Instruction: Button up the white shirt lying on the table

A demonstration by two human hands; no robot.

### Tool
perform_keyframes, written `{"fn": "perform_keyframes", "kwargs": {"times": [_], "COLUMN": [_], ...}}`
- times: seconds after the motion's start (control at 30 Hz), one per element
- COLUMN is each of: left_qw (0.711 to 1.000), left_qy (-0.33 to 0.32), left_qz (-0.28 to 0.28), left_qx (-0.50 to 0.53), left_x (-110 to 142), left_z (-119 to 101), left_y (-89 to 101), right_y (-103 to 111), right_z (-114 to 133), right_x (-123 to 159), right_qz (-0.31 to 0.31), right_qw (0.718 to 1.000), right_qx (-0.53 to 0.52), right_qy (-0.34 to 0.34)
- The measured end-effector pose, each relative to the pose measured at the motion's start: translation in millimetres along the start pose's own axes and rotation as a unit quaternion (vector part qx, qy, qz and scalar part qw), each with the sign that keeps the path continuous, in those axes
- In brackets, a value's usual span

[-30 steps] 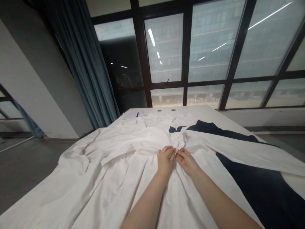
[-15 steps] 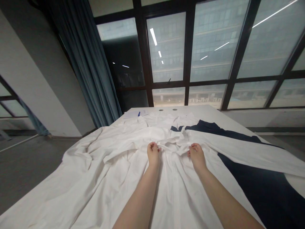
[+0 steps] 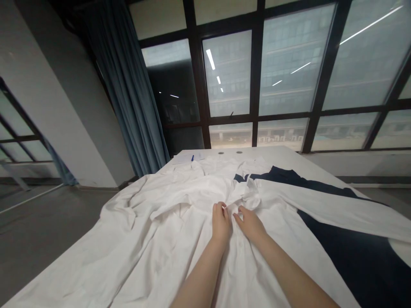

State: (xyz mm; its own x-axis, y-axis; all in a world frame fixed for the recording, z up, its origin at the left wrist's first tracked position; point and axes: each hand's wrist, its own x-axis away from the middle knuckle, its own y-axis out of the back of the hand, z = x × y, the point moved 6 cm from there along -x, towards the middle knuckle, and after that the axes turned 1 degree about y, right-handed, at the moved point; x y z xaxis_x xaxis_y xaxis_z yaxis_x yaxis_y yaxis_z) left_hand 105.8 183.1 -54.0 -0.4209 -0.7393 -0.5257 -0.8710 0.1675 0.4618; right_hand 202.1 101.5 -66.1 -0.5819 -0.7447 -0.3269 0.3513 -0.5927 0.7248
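Left hand (image 3: 221,223): pinching a fold of the white shirt (image 3: 189,192)
Right hand (image 3: 249,223): resting on shirt, grip unclear
Right of shirt: navy cloth (image 3: 346,248)
Beyond shirt: blue pen (image 3: 192,158), paper sheet (image 3: 182,160)

Dark-framed windows (image 3: 290,64) beside a blue curtain (image 3: 128,94), above grey flooring (image 3: 41,226).

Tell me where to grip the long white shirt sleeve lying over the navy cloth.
Grip the sleeve along its flat outer stretch, coming from the right. It lies fairly straight across the navy cloth, so its edge should lift easily, well away from the bunched fabric at the middle.
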Motion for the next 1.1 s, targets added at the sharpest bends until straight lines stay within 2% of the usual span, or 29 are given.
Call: {"fn": "perform_keyframes", "kwargs": {"times": [0.1, 0.17, 0.27, 0.33, 0.43, 0.5, 0.63, 0.77, 0.87, 0.97, 1.1], "left_qw": [1.000, 1.000, 0.998, 0.998, 0.994, 0.986, 0.983, 0.982, 0.985, 0.986, 0.984], "left_qy": [-0.002, 0.002, -0.011, -0.039, -0.070, -0.067, -0.044, -0.068, -0.072, -0.062, -0.049], "left_qz": [-0.012, -0.025, -0.064, -0.044, 0.078, 0.126, 0.137, 0.142, 0.127, 0.124, 0.133], "left_qx": [-0.004, -0.001, -0.017, -0.015, 0.044, 0.083, 0.113, 0.107, 0.093, 0.089, 0.107], "left_x": [-13, -17, -9, 3, 26, 40, 52, 54, 54, 53, 53], "left_z": [9, 10, -3, -19, -40, -45, -39, -40, -43, -43, -39], "left_y": [15.6, 25.9, 37.2, 33.3, 10.9, -0.1, -3.2, 1.8, 3.4, 0.0, -5.4], "right_y": [2, 5, 11, 15, 16, 16, 18, 18, 16, 12, 1], "right_z": [-11, -14, -17, -17, -16, -16, -16, -21, -25, -24, -17], "right_x": [-1, 1, 7, 13, 24, 34, 52, 60, 62, 63, 66], "right_qz": [-0.024, -0.034, -0.052, -0.065, -0.059, -0.052, -0.041, -0.035, -0.054, -0.063, -0.006], "right_qw": [0.999, 0.995, 0.978, 0.964, 0.932, 0.909, 0.891, 0.885, 0.871, 0.842, 0.786], "right_qx": [-0.015, -0.076, -0.181, -0.243, -0.351, -0.408, -0.448, -0.457, -0.478, -0.515, -0.584], "right_qy": [-0.033, -0.058, -0.090, -0.088, -0.065, -0.064, -0.064, -0.080, -0.102, -0.145, -0.205]}}
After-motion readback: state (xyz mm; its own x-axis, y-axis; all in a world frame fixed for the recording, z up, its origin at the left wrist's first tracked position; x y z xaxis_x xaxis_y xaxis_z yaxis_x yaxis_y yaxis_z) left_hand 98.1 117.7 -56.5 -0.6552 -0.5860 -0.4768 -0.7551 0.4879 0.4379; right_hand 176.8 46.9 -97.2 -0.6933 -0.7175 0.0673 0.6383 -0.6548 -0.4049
